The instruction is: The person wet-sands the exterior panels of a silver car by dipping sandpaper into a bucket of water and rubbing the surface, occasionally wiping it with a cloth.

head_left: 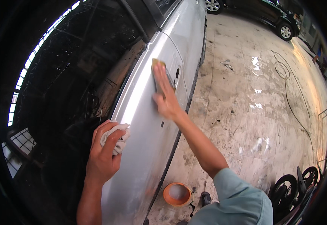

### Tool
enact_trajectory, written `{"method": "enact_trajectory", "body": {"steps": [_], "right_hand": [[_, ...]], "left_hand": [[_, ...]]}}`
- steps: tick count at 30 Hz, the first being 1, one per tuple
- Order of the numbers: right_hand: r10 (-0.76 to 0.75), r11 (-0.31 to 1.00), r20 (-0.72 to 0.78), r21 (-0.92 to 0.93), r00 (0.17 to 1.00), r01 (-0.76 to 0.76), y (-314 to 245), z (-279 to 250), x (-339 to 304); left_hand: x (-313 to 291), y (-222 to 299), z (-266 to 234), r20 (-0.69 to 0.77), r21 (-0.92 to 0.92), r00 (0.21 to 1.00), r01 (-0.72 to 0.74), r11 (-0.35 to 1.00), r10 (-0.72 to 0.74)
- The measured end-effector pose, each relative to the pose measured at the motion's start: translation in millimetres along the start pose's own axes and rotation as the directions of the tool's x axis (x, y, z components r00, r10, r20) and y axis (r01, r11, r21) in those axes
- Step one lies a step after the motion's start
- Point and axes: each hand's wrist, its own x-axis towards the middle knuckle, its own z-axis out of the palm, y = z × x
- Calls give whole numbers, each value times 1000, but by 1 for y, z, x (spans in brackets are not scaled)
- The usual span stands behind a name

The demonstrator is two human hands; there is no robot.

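Observation:
A silver-grey car door (142, 161) runs up the middle of the view, with a dark window on its left. My left hand (105, 150) grips a bunched white cloth (114, 140) at the door's upper edge, below the window. Farther up, my right hand (166, 93) lies over a yellow-brown sanding pad (156, 62), its fingers stretched along it and pressing it against the door panel. This hand is slightly blurred, and it covers most of the pad. Just right of it is a dark handle opening (177, 73) in the door.
An orange bucket (167, 195) with cloudy liquid stands on the stained floor beside the car, near my foot (205, 198). A thin hose (289, 97) loops across the floor at right. Wheels (284, 187) show at lower right. A black car (263, 15) is parked at the far end.

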Motion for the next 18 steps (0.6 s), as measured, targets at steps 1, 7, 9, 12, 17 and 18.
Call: {"method": "enact_trajectory", "body": {"steps": [1,7,9,12,17,18], "right_hand": [[-14,1000,12,27,1000,13,-10,-6,-2],[378,926,-29,13,925,-378,60,-32,61],[365,926,11,99,931,-364,39,-17,43],[103,993,51,50,993,-106,0,-12,-1],[381,924,-7,26,925,-381,66,-41,65],[369,928,-8,54,929,-368,64,-36,64]], "left_hand": [[1,2,-1,4,6,1000,-7,1000,7],[7,3,10,8,-12,999,-37,999,37],[3,0,6,11,-9,1000,-17,1000,17],[1,2,0,5,-4,1000,-3,1000,3],[4,4,13,5,-5,999,-39,999,39],[3,2,12,-14,-6,999,-32,999,32]]}}
